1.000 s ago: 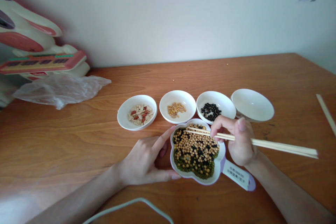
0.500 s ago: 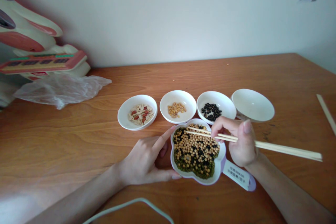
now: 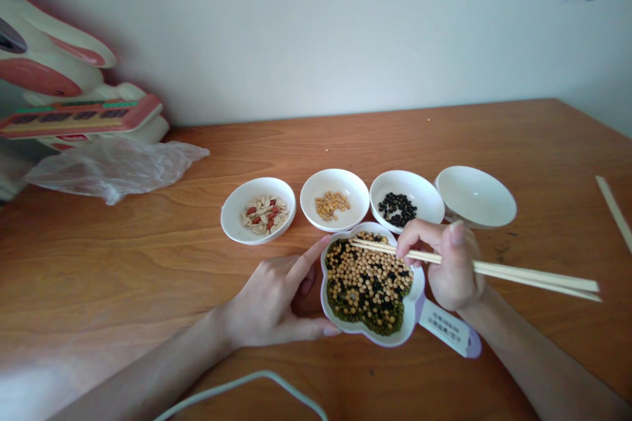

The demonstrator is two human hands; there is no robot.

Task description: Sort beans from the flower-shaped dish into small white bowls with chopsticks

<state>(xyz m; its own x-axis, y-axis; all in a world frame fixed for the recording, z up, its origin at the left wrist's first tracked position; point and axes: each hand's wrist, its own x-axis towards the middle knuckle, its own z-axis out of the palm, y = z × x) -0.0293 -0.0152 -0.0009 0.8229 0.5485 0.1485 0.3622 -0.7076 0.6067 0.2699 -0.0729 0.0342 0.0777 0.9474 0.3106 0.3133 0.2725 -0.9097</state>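
Note:
My right hand [image 3: 451, 263] is closed around a pair of wooden chopsticks [image 3: 518, 272], whose tips lie over the far part of a flower-shaped white bowl [image 3: 417, 292] full of mixed yellow, black and green beans. My left hand [image 3: 276, 299] rests on the table against the bowl's left rim, index finger and thumb spread along it, holding nothing. Behind the bowl stand small white dishes: one with peanuts and pale seeds [image 3: 258, 212], one with yellow beans [image 3: 334, 200], one with black beans [image 3: 401, 206], and one tilted dish [image 3: 474, 198] with nothing visible inside.
A crumpled clear plastic bag [image 3: 116, 168] lies at the left, in front of a white-and-pink toy-like object [image 3: 64, 105]. A paper label [image 3: 447, 327] sticks out under the bowl's right side. A wooden stick [image 3: 613, 210] lies at the right edge. A pale cable [image 3: 241, 385] curves near me.
The chopsticks' free ends wobbled slightly up and down; my right hand shifted a little. The left hand and bowl stayed put.

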